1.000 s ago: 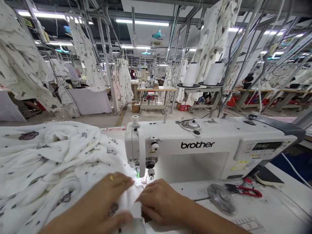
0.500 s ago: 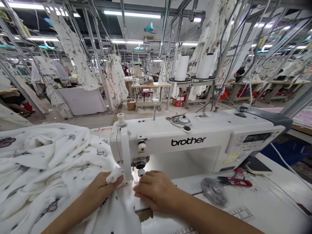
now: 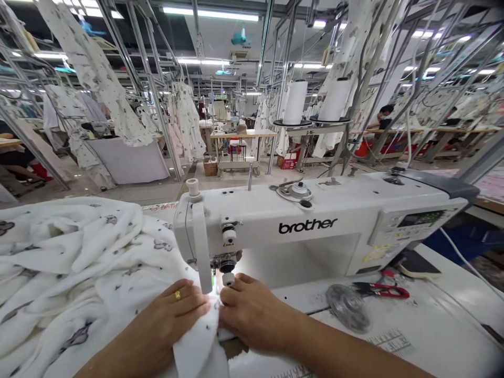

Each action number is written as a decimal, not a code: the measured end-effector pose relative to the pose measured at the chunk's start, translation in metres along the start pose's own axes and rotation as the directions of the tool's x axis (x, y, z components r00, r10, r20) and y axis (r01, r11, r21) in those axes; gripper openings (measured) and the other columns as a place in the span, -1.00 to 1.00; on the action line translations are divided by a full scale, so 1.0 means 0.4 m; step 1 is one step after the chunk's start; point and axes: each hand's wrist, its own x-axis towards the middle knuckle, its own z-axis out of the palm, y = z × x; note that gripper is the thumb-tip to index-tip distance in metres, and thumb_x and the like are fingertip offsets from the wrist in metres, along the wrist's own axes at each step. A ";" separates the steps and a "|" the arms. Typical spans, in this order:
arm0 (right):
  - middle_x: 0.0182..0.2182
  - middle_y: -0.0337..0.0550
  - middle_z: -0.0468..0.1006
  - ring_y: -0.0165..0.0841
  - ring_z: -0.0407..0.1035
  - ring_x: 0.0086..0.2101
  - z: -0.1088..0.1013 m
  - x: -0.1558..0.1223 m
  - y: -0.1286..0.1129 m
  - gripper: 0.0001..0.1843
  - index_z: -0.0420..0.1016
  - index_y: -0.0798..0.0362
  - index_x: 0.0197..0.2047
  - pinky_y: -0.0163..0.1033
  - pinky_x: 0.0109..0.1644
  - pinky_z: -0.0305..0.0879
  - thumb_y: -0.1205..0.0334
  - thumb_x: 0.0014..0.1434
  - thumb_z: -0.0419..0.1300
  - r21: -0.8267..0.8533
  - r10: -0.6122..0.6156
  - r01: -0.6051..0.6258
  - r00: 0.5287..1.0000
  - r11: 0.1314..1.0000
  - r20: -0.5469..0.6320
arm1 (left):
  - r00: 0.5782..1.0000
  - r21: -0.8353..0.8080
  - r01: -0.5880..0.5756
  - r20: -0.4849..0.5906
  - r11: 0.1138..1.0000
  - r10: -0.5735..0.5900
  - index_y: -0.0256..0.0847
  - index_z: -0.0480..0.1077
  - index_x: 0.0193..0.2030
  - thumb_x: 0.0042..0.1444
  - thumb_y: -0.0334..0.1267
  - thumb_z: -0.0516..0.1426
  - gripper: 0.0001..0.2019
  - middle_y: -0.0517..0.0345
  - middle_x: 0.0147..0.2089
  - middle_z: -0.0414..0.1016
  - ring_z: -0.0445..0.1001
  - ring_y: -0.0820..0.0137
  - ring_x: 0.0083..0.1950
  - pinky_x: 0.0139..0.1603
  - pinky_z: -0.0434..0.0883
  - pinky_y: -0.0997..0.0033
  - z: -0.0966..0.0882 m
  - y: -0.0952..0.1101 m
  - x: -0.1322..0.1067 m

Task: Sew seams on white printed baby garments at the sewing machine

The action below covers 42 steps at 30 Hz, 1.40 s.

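Observation:
White fabric with small grey prints point(image 3: 118, 262) lies in a big crumpled heap left of the sewing machine point(image 3: 315, 210), and one strip of it runs up under the needle area. My left hand point(image 3: 179, 310), with a gold ring, is closed on this strip just left of the needle, its fingers together and the thumb hidden. Close by on the right, my right hand point(image 3: 255, 312) has curled fingers at the strip's edge, beside the presser area. The machine head and my fingers hide the needle and presser foot.
Right of my forearm, a clear plastic disc point(image 3: 348, 308) and red-handled thread snips point(image 3: 381, 290) lie on the machine table point(image 3: 444, 320). Two white thread cones point(image 3: 295, 102) stand behind the machine. Metal posts, hanging garments and other workstations fill the background, with a person point(image 3: 384, 115) at far right.
My left hand has let go of a bunched bit of fabric and moved right and forward, now flatter on the strip near the needle. The right hand stays nearly in place.

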 end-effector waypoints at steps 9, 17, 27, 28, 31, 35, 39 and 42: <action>-0.31 -0.20 0.42 -0.30 0.21 -0.30 0.008 -0.005 0.000 -0.89 0.42 0.05 -0.16 -0.17 -0.05 0.10 0.22 0.38 0.10 0.052 0.036 -0.034 0.999 0.998 -0.027 | 0.917 -0.380 0.398 0.139 0.835 -0.374 -0.10 0.51 -0.06 0.30 -0.31 -0.02 -0.73 0.13 -0.06 0.57 0.50 0.30 -0.03 0.03 0.44 0.38 -0.007 -0.001 0.004; -0.28 -0.17 0.44 -0.28 0.24 -0.26 0.009 -0.006 0.000 -0.83 0.43 0.06 -0.08 -0.18 -0.03 0.12 0.18 0.40 0.08 0.088 0.060 -0.057 0.998 0.994 -0.034 | 0.651 -0.516 0.715 0.245 0.471 -0.719 -0.17 0.53 -0.20 0.30 -0.04 0.02 -0.67 0.15 -0.21 0.57 0.50 0.24 -0.11 -0.12 0.47 0.38 -0.031 -0.003 0.005; -0.37 -0.21 0.44 -0.29 0.23 -0.32 0.004 -0.010 0.004 -0.78 0.46 0.07 -0.31 -0.18 -0.11 0.14 0.18 0.36 0.11 0.099 0.081 -0.070 0.991 0.993 -0.107 | 0.983 -0.011 0.166 0.078 0.986 -0.165 -0.12 0.31 0.19 0.09 -0.57 -0.03 -0.46 0.06 0.14 0.48 0.47 0.30 0.09 0.10 0.44 0.35 0.006 0.037 -0.003; -0.33 -0.19 0.46 -0.29 0.24 -0.30 -0.001 -0.012 0.003 -0.79 0.47 0.07 -0.27 -0.18 -0.11 0.14 0.18 0.36 0.10 0.121 0.099 -0.082 0.986 0.989 -0.138 | 0.988 0.018 0.144 0.057 0.989 -0.144 -0.14 0.31 0.18 0.01 -0.61 -0.05 -0.41 0.04 0.13 0.48 0.46 0.29 0.10 0.10 0.44 0.33 0.010 0.040 -0.003; -0.12 -0.16 0.49 -0.27 0.27 -0.19 -0.013 -0.016 0.000 -0.83 0.45 0.07 -0.06 -0.19 -0.02 0.13 0.22 0.34 0.12 0.220 0.119 -0.079 0.977 0.972 -0.176 | 0.995 0.050 0.098 0.013 0.994 -0.099 -0.19 0.30 0.15 -0.14 -0.63 -0.07 -0.34 0.00 0.06 0.51 0.46 0.27 0.09 0.10 0.46 0.28 0.013 0.049 0.001; -0.03 -0.25 0.49 -0.28 0.28 -0.12 -0.015 -0.017 -0.007 -0.72 0.36 0.01 0.09 -0.20 0.14 0.03 0.21 0.32 0.16 0.274 0.103 -0.073 0.990 0.959 -0.097 | 0.997 0.082 0.077 0.000 0.994 -0.078 -0.23 0.35 0.10 -0.06 -0.59 -0.03 -0.46 -0.06 -0.01 0.54 0.52 0.24 -0.01 -0.01 0.52 0.27 0.013 0.048 0.005; -0.04 -0.26 0.50 -0.27 0.27 -0.06 -0.015 -0.012 -0.008 -0.78 0.36 -0.04 0.05 -0.17 0.23 -0.08 0.16 0.36 0.12 0.250 0.140 -0.127 0.989 0.960 -0.038 | 0.996 0.083 0.074 -0.051 0.994 -0.070 -0.22 0.32 0.17 0.01 -0.56 -0.01 -0.45 -0.08 0.08 0.52 0.52 0.23 0.04 0.02 0.52 0.27 0.045 0.023 -0.016; -0.12 -0.22 0.50 -0.24 0.24 -0.01 -0.013 -0.006 -0.005 -0.81 0.38 -0.02 -0.02 -0.16 0.27 -0.15 0.13 0.33 0.16 0.227 0.211 -0.202 0.977 0.953 -0.018 | 0.988 0.114 0.150 -0.042 0.982 -0.146 -0.13 0.23 0.28 -0.02 -0.61 -0.04 -0.31 -0.01 0.23 0.42 0.45 0.23 0.19 0.14 0.47 0.25 0.076 -0.005 -0.035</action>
